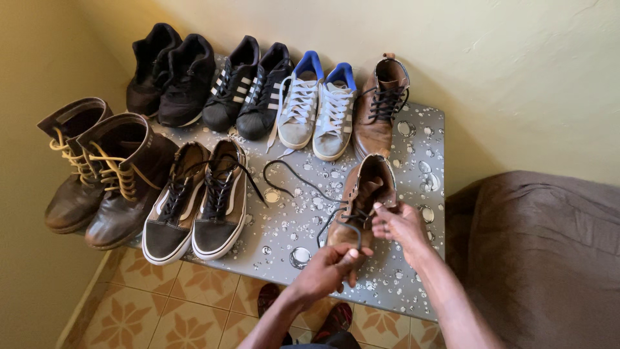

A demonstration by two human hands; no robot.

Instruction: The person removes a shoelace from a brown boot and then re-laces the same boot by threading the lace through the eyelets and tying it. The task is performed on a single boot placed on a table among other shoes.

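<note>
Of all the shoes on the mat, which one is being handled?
The brown ankle boot at the front right, alone beside both hands. Its black lace trails loose across the mat; its partner stands laced by the wall.

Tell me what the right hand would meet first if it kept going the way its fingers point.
The right hand points left, fingertips at the laces of the near brown boot it already touches. Beyond that, likely the loose black lace lying on the grey droplet-patterned table cover; depth is uncertain.
</note>
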